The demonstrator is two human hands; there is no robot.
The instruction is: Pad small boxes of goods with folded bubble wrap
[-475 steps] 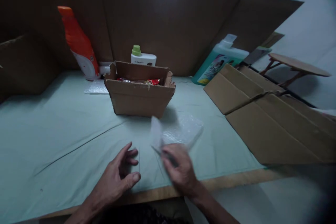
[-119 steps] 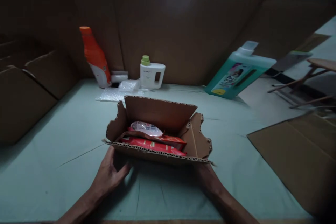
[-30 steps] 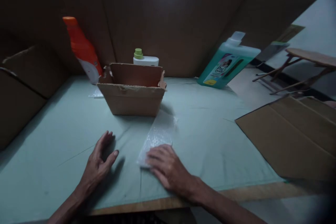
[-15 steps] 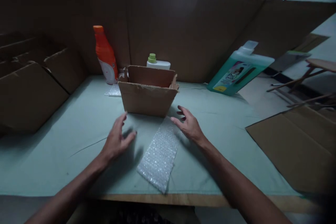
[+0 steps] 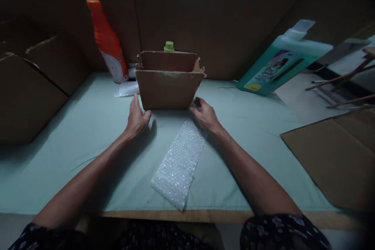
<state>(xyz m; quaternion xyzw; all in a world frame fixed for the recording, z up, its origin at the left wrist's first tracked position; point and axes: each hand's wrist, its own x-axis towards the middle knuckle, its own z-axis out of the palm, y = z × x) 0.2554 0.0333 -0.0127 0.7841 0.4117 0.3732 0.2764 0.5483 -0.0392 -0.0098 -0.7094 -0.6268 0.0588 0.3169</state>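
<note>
A small open-topped cardboard box (image 5: 170, 90) stands upright in the middle of the cloth-covered table. My left hand (image 5: 137, 119) is at its lower left corner, fingers along the side and thumb at the front. At the lower right corner, my right hand (image 5: 206, 115) has its thumb in front and its fingers curled by the side. Both hands hold the box between them. What lies inside it is hidden by the front wall. Just in front, a flat strip of bubble wrap (image 5: 180, 164) lies slanted between my forearms.
An orange bottle (image 5: 107, 43) stands back left near another bubble wrap piece (image 5: 126, 89). Behind the box shows a green bottle cap (image 5: 169, 46). A teal liquid jug (image 5: 278, 62) stands back right. Cardboard boxes (image 5: 32, 93) sit left; a cardboard sheet (image 5: 336, 156) lies right.
My hands have moved forward to the sides of the box. The box has shifted slightly away from the bubble wrap. The view has tilted downward.
</note>
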